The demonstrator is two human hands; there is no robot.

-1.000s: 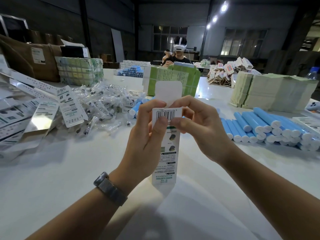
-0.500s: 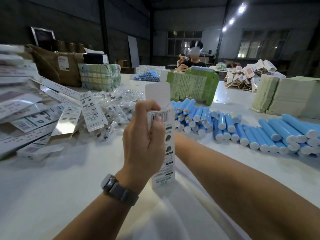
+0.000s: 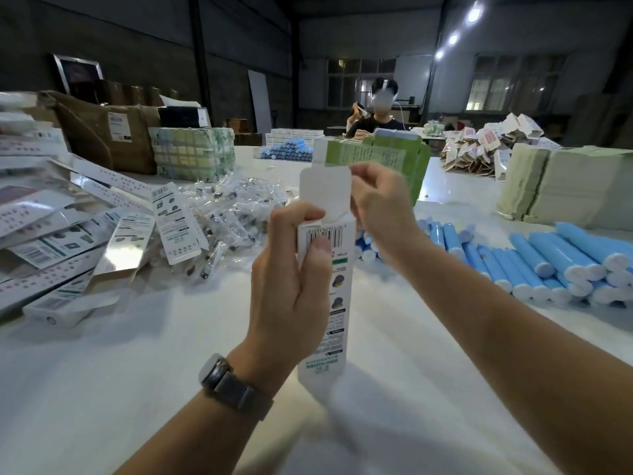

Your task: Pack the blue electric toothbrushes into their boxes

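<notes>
I see the left hand point(image 3: 291, 272) gripping the upright white box point(image 3: 325, 279) above the tabletop's point(image 3: 137, 371) near middle, thumb pressed on its barcode. The right hand point(image 3: 380, 204), fingers curled, seems to pinch the raised top flap's edge. Blue toothbrushes point(image 3: 548, 262) lie heaped toward the right edge.

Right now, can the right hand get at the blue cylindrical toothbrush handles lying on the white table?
Probably yes: the right hand is beside the box flap, just above the blue toothbrush handles, with nothing between.
</notes>
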